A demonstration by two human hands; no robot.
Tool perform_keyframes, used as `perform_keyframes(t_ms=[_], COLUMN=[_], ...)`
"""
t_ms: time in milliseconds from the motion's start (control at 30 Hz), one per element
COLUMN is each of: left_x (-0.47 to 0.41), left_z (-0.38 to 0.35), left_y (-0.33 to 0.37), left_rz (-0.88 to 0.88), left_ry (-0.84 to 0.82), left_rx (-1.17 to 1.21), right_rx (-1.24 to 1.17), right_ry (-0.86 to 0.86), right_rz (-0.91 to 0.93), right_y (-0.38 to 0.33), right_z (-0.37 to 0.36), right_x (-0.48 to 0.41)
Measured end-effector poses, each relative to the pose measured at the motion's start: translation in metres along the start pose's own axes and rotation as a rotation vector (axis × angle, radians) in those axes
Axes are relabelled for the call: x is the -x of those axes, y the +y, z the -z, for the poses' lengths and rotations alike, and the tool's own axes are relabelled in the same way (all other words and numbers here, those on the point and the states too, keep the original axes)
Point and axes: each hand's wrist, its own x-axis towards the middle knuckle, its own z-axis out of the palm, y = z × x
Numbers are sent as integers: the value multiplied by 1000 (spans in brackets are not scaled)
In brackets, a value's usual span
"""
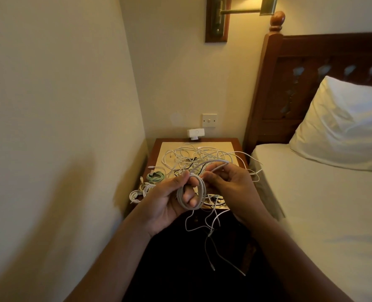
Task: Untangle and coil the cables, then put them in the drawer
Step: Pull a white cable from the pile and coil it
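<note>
Two hands meet above the near edge of the counter (169,148). The left hand (167,201), palm up, has its fingers curled through a white coil (189,207) of several loops, with the thumb pressed on the top of it. The right hand (231,188), just right of the coil, pinches the cable's free run (218,164) between thumb and forefinger, its other fingers curled in. Both forearms reach in from the near corners. Loose ends (211,236) dangle below the hands, over the counter's dark front; a drawer cannot be made out in that shadow. Beyond the hands a cable tangle (189,153), mostly white with some black strands, spreads over the counter top and is partly hidden by the fingers. On the left side lie a green coil (156,177) and small white coils (139,191). A white adapter (194,134) stands at the far edge, and the bed (311,203) lies to the right.
</note>
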Motion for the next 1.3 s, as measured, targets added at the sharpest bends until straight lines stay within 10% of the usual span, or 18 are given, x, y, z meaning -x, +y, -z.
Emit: perform_keyframes(t_ms=[300, 700, 1000, 1300], left_x=[-1, -3, -7, -9], left_z=[-13, -10, 4, 45], left_y=[-2, -13, -14, 27], left_rz=[-101, -143, -215, -204], left_ry=[352, 404, 560, 855], left_rx=[-321, -674, -964, -820], right_rx=[-161, -259, 705, 739], right_ry=[-51, -212, -189, -157], right_rz=[-223, -344, 4, 85], right_y=[7, 22, 24, 21], right_z=[-3, -10, -17, 9], right_x=[2, 7, 10, 35])
